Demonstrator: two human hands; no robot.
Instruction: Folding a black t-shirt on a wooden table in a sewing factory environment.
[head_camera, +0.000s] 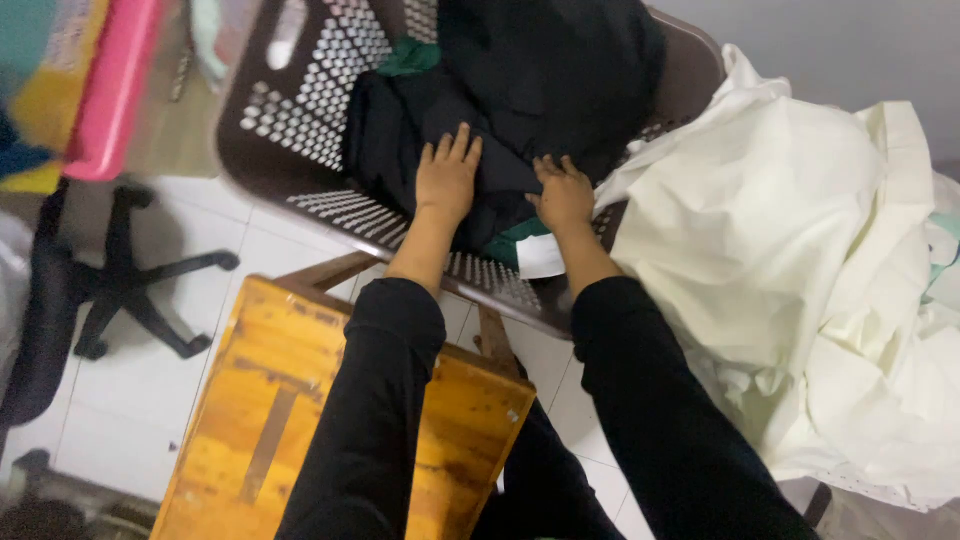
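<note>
Both hands are pressing flat and open on dark clothes (470, 150) lying in a brown laundry basket (300, 110): left hand (447, 178), right hand (563, 193). The fabric looks soft, light and floppy, probably best gathered by bunching a fold.

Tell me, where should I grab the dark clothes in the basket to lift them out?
Probably grip the bunched fold of the dark clothes between the left hand and right hand, coming from above: the basket is open on top.
</note>
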